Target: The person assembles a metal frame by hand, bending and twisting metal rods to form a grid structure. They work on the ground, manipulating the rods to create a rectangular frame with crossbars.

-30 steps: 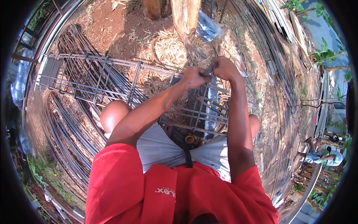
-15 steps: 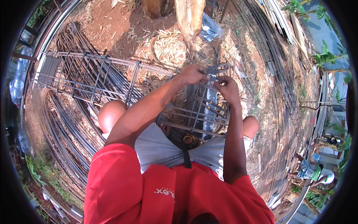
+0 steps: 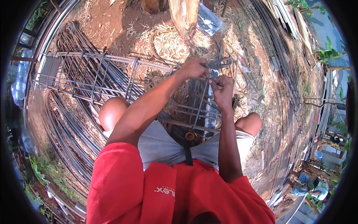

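A long rebar cage of steel bars and square stirrups stretches across in front of me, its right part lying between my knees. My left hand is closed at the far long bar near the cage's right end, its fingers curled around the steel there. Grey stirrups stick out to the right just beyond those fingers. My right hand is closed in a pinch close beside it, at the top of a slanting stirrup leg. What its fingertips hold is too small to make out.
Bundles of bent rebar lie at the left, and long thin bars run along the right. A tree stump and a clear plastic bag are ahead. A yellow tape measure sits between my thighs. Another person is at far right.
My right hand has shifted slightly down and left, its fingers drawn in. My left hand has risen a little. The slanting stirrup leg stands at a slightly different place.
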The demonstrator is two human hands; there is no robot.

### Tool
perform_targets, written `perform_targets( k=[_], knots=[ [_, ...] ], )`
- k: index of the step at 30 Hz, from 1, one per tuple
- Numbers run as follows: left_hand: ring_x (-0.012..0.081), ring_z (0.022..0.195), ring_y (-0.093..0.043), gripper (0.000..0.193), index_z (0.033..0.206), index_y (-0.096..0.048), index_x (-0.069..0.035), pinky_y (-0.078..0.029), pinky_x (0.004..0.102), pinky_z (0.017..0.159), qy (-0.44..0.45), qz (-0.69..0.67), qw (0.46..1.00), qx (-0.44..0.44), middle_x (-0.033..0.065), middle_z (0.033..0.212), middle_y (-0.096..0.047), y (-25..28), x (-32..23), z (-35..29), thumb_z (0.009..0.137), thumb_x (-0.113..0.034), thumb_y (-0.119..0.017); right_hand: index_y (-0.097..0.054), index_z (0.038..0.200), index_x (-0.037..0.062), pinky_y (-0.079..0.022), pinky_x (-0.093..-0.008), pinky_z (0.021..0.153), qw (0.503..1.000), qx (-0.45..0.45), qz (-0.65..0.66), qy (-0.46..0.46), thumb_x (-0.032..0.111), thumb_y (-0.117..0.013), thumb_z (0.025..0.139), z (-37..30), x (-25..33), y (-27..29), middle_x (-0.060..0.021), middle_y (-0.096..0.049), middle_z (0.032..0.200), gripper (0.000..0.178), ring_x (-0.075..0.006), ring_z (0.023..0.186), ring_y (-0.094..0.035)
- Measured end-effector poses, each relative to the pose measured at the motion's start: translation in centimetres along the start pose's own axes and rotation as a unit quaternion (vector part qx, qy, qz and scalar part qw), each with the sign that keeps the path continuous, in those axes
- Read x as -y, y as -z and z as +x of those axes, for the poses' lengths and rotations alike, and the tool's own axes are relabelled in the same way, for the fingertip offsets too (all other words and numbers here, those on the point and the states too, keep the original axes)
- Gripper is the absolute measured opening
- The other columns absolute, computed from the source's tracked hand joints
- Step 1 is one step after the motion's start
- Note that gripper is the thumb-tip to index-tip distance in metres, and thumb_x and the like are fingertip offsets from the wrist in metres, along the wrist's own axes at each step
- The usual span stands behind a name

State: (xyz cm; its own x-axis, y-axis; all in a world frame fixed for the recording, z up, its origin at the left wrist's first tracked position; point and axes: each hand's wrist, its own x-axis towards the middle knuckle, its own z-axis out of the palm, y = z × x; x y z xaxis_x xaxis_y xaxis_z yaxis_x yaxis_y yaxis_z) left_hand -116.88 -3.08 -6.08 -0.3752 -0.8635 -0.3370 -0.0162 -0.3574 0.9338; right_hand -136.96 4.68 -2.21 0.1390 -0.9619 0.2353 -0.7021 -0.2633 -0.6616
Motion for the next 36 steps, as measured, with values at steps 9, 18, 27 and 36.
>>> perform_targets(
  k=[9,18,27,36],
  knots=[
    [0.0228,0.083,-0.078,0.017,0.112,-0.078,0.005,-0.066,0.0369,0.073,0.017,0.004,1.0,0.003,0.015,0.097,-0.079,-0.1,0.2,1.2,0.103,-0.009,-0.072,-0.082,0.098,0.0064,-0.053,-0.0478,0.095,0.938,0.204,-0.124,0.251,0.007,-0.085,0.081,5.8,1.8,3.5,-0.0071,-0.074,0.102,0.017,-0.0317,0.104,-0.064],
    [0.0253,0.086,-0.079,0.029,0.117,-0.078,0.008,-0.064,0.0367,0.081,0.067,-0.036,0.997,-0.008,0.0187,0.105,-0.08,-0.2,-0.3,2.0,0.102,-0.012,-0.064,-0.082,0.107,0.0113,-0.05,-0.043,0.101,0.907,0.282,-0.205,0.234,0.022,-0.086,0.09,8.1,2.2,3.5,-0.0067,-0.079,0.107,0.021,-0.0293,0.109,-0.065],
    [0.0377,0.107,-0.078,0.044,0.117,-0.084,-0.01,-0.059,0.0497,0.095,-0.071,0.384,0.919,0.059,0.019,0.108,-0.082,1.0,0.0,-1.3,0.076,-0.027,-0.083,-0.076,0.112,0.0012,-0.056,-0.0471,0.081,0.969,0.226,-0.034,-0.098,0.026,-0.083,0.096,5.4,-1.5,0.5,-0.0219,-0.078,0.097,0.031,-0.0377,0.09,-0.075],
    [0.0418,0.113,-0.075,0.042,0.12,-0.083,-0.01,-0.059,0.0504,0.101,-0.197,0.419,0.886,-0.037,0.0189,0.12,-0.08,-0.2,1.1,-3.0,0.084,-0.032,-0.087,-0.08,0.102,-0.0025,-0.055,-0.0423,0.083,0.978,0.176,-0.022,-0.109,0.036,-0.083,0.091,5.4,-1.7,0.0,-0.0176,-0.076,0.088,0.04,-0.0308,0.083,-0.072]
  ],
)
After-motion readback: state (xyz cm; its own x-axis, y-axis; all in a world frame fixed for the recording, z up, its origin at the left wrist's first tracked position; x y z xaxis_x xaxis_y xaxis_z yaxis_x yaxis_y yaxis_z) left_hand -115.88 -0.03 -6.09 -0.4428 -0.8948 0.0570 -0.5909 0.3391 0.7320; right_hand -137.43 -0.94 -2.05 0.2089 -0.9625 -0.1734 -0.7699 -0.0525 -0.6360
